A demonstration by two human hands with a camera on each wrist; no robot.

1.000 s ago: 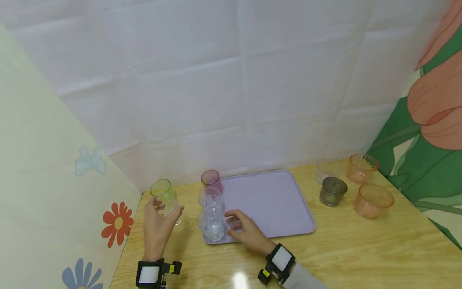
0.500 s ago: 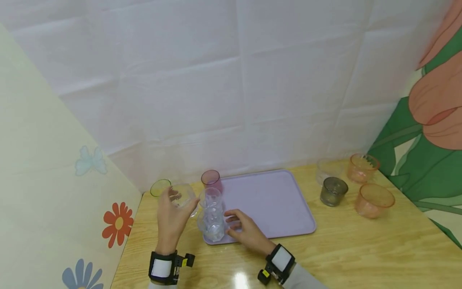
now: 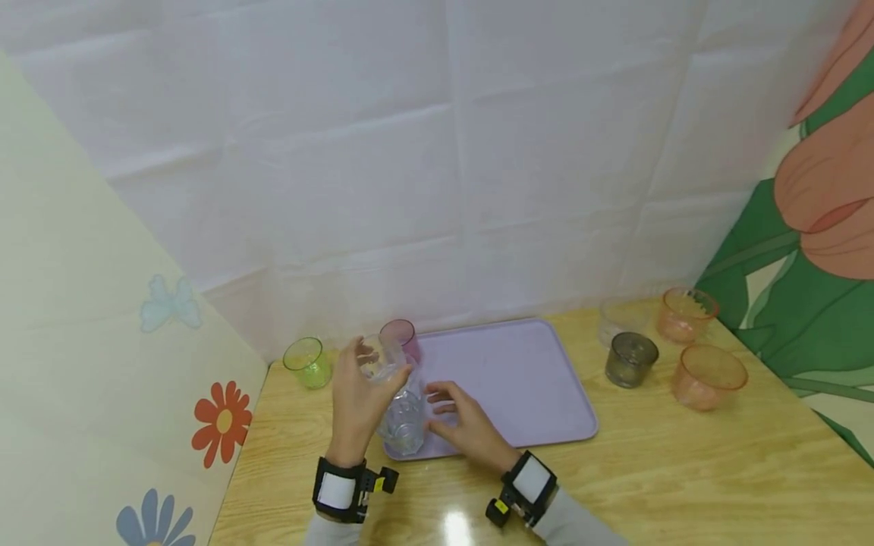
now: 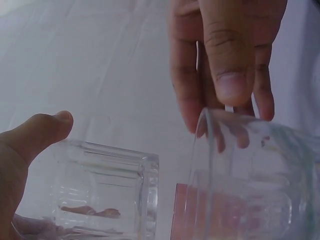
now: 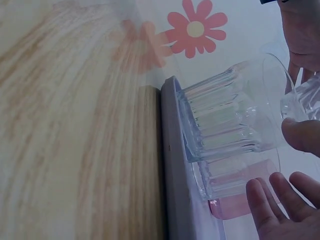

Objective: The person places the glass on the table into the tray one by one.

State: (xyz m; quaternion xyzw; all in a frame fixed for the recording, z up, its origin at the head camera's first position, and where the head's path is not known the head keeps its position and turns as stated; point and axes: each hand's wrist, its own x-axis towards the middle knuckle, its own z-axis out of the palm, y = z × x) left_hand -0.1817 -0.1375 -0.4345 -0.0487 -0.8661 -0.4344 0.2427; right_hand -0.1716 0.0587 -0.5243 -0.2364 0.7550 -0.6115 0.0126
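My left hand [image 3: 358, 406] grips a clear glass [image 3: 385, 358], raised and tilted above the tray's left end. The left wrist view shows this glass [image 4: 107, 185] on its side, with the thumb [image 4: 47, 127] along its wall. Clear glasses [image 3: 404, 428] stand in a row along the left edge of a lilac tray [image 3: 512, 379]; the held glass partly hides the farther one. A pink glass [image 3: 401, 334] stands at the row's far end. Right beside the front clear glass is my right hand [image 3: 467, 428], fingers apart and loosely bent, holding nothing.
Left of the tray stands a green glass [image 3: 310, 364]. Past the tray's right end are a grey glass cup [image 3: 630, 362], a clear bowl [image 3: 617, 322] and two orange bowls, the nearer one [image 3: 706, 379] closest to the table's front. A white sheet [image 3: 437, 189] hangs behind.
My left hand has carried the clear glass rightward from near the green glass to over the tray's left end, tilting it. My right hand has hardly moved.
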